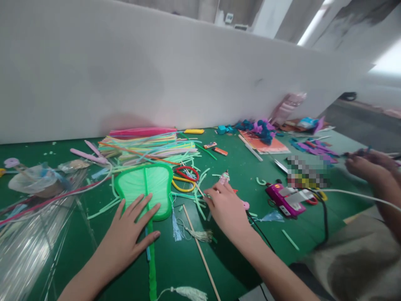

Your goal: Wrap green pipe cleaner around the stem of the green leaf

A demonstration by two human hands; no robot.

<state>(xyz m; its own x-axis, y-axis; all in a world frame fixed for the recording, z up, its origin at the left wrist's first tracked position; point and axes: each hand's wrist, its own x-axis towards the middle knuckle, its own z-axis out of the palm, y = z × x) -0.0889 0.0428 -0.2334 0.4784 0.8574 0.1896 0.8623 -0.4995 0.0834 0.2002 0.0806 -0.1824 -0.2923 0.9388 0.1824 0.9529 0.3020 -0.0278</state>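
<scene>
A green fan-shaped piece (133, 177) with a ruffled edge and a long green-wrapped handle lies on the table in front of me. My left hand (134, 228) rests flat across its lower part, fingers spread. To the right, my right hand (225, 205) curls over a pink corded tool (224, 178), which looks like a glue gun. Most of that tool is hidden under the palm, and a black cord trails from it. Between my hands lie a thin wooden stick (200, 251), a blue tassel (176, 223) and a pale tassel (202, 235).
Pastel strips (150, 148) are piled behind the fan. Clear plastic rods (28, 255) lie at left, near a pink tool (89, 155) with a white cord. A magenta power strip (285, 200) with cords sits at right. Another person's hands (365, 165) work beyond it.
</scene>
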